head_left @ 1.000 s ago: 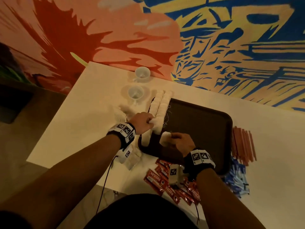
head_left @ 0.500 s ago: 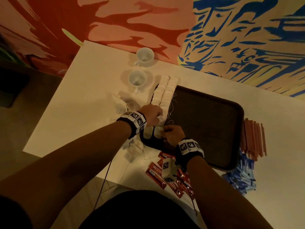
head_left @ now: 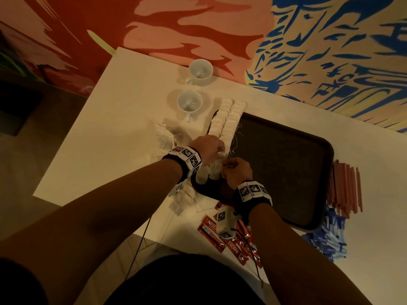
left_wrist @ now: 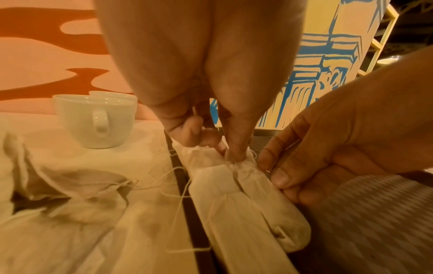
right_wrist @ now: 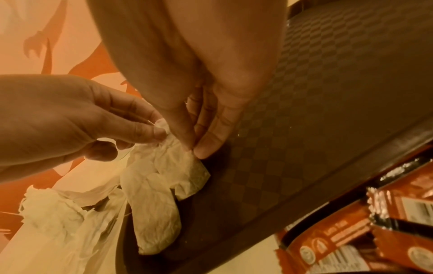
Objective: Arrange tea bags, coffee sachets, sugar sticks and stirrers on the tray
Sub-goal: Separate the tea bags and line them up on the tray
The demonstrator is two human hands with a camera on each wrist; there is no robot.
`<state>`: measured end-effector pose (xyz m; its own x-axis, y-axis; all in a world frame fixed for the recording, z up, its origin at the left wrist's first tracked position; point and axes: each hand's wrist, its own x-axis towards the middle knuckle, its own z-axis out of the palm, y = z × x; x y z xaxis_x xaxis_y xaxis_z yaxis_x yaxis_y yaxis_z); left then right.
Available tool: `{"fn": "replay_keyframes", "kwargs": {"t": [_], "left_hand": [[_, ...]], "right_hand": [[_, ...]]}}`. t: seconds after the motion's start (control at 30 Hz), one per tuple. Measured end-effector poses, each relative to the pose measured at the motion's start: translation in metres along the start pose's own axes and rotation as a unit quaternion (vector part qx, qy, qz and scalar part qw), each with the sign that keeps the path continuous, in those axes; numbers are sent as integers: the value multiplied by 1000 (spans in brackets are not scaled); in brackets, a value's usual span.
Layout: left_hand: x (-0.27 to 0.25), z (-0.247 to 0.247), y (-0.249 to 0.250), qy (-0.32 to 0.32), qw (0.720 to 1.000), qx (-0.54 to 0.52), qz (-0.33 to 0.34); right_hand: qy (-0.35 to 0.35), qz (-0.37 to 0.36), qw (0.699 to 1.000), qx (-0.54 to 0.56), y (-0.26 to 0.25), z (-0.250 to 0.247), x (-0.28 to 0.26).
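Note:
A dark brown tray (head_left: 286, 168) lies on the white table. Two rows of white tea bags (head_left: 226, 122) run along its left edge. At the near end of the rows my left hand (head_left: 218, 151) pinches the gathered top of a tea bag (left_wrist: 264, 200). My right hand (head_left: 228, 170) pinches the same tea bag (right_wrist: 180, 166) at its right side, thumb against fingertip. In the left wrist view the left fingertips (left_wrist: 234, 155) press the bag's neck while the right hand (left_wrist: 304, 157) sits beside it. Part of the bag is hidden under both hands.
Loose tea bags (head_left: 165, 137) lie left of the tray, more (head_left: 182, 199) by its near corner. Red coffee sachets (head_left: 233, 241) sit at the table's front edge. Brown sticks (head_left: 345, 188) and blue sachets (head_left: 328, 236) lie right of the tray. Two white cups (head_left: 189, 102) stand behind.
My right hand has moved left with a tea bag to the near end of the rows, meeting the left hand there. The left hand has stayed at the rows.

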<state>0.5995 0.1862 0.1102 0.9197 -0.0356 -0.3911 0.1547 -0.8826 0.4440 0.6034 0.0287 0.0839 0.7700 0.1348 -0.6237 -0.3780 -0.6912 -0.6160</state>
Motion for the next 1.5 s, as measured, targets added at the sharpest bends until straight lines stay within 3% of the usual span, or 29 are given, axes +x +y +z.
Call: {"fn": "replay_keyframes", "kwargs": {"t": [0.3, 0.43, 0.67, 0.83, 0.97, 1.17, 1.3, 1.5], "left_hand": [[-29, -17, -16, 47, 993, -106, -9], [-74, -38, -28, 129, 968, -210, -44], [-192, -31, -54, 253, 914, -275, -159], [-255, 12, -64, 231, 901, -266, -253], [-273, 41, -66, 207, 894, -266, -295], [-269, 68, -83, 148, 893, -240, -352], [-263, 78, -94, 106, 906, -228, -340], [-255, 85, -106, 134, 879, -269, -371]], "right_hand": [[-48, -3, 999, 9, -4, -9, -8], [-65, -48, 997, 14, -4, -22, -20], [-140, -158, 975, -68, 0, -37, -65], [-196, -177, 953, -148, 11, -23, -94], [-209, -193, 934, -215, 6, -5, -104], [-200, -215, 926, -236, -16, 37, -114], [-196, -217, 921, -257, -36, 71, -112], [-147, -242, 905, -317, -50, 125, -105]]}}
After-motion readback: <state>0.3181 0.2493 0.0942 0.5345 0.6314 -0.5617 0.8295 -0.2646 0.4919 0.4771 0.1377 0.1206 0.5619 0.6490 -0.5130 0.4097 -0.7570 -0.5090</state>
